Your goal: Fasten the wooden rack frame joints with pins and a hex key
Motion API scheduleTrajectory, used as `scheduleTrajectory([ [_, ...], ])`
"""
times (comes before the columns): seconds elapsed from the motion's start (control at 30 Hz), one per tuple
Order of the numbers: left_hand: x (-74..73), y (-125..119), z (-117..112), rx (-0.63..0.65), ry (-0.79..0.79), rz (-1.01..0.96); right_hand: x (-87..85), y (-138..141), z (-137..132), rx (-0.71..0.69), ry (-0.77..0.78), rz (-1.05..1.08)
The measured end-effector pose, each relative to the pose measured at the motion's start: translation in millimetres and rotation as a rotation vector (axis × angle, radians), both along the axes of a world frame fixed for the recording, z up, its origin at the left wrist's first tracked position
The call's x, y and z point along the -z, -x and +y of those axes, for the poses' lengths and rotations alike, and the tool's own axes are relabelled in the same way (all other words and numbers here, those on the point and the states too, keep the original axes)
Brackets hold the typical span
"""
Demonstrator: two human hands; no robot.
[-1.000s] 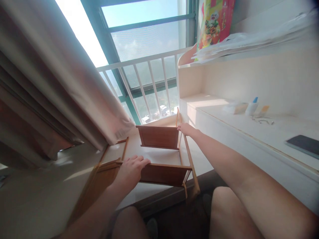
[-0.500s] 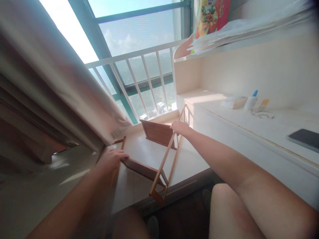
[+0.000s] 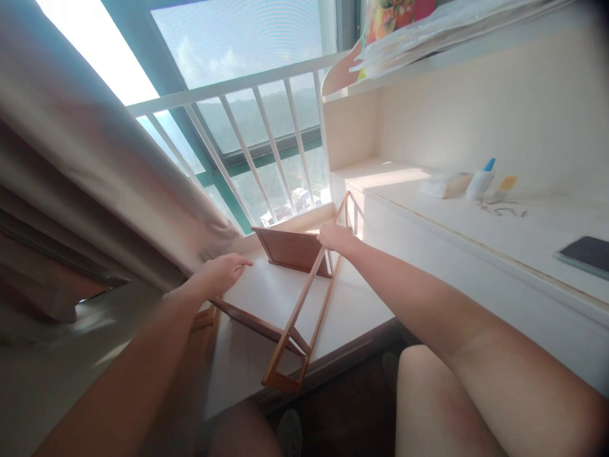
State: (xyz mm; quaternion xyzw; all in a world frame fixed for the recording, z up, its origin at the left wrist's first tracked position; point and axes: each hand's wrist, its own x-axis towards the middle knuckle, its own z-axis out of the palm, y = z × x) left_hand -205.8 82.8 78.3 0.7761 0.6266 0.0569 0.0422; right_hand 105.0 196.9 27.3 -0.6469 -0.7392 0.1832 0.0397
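Observation:
My right hand (image 3: 335,237) is wrapped round the upper rail of a slim wooden frame (image 3: 301,300), beside the far brown panel (image 3: 291,249). That panel and a near brown panel (image 3: 254,322) stand out to the left from the frame, on a white surface (image 3: 352,295). My left hand (image 3: 219,274) hovers over the outer end of the near panel, apart from it, index finger stretched out and nothing held. Below my left forearm, another wooden piece (image 3: 203,325) is partly hidden.
On the white desk (image 3: 399,187) at the right are a white bottle with a blue tip (image 3: 481,181), several small metal pieces (image 3: 505,209) and a phone (image 3: 587,252). A beige curtain (image 3: 114,158) hangs at the left. White railings (image 3: 238,133) stand before the window.
My left hand has come off the near panel and moved up and away. My right hand keeps hold of the frame. The view has shifted slightly.

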Motion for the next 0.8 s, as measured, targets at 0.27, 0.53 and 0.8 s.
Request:
scheduleTrajectory([
  [0.27,49.1,-140,89,0.131,0.014,-0.133,-2.2,-4,-2,-0.005,0.025,0.013],
  [0.53,81.8,-150,109,0.138,0.084,-0.081,7.5,-14,-1,0.005,-0.016,0.102],
  [0.8,94.5,-154,111,0.117,-0.035,-0.072,12.1,-15,3,0.025,0.007,0.107],
])
